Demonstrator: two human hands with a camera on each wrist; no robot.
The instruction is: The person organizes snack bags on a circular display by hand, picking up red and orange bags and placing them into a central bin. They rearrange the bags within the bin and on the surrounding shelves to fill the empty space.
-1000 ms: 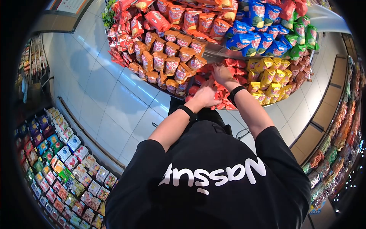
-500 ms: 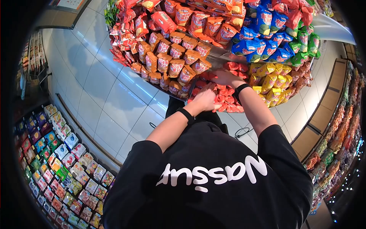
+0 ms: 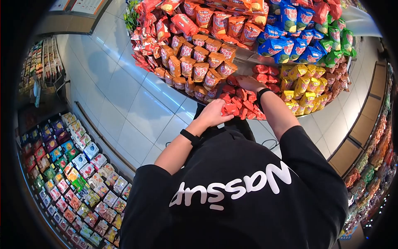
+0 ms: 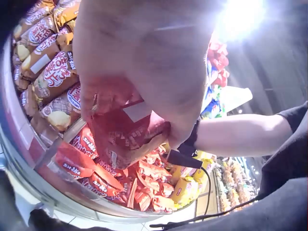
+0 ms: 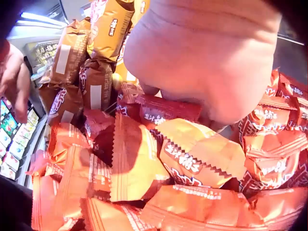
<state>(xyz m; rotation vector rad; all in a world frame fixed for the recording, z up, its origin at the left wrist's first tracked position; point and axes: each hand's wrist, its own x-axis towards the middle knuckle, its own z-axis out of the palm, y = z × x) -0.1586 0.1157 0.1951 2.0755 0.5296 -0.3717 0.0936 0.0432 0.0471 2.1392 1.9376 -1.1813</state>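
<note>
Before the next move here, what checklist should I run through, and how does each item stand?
1. Both hands at the same bin: ok. The left grip is at the near edge of the red packets, the right grip farther in.
2. Grips clear of each other: ok, a gap shows between them.
3. Left grip firm on a packet: cannot tell; one shows under it, but its hold is unclear.
4. Right grip firm on a packet: cannot tell; the hand hides its fingertips.
5. Near red packets lined up: not ok, they lie at mixed angles.
6. Yellow packets untouched: ok.
</note>
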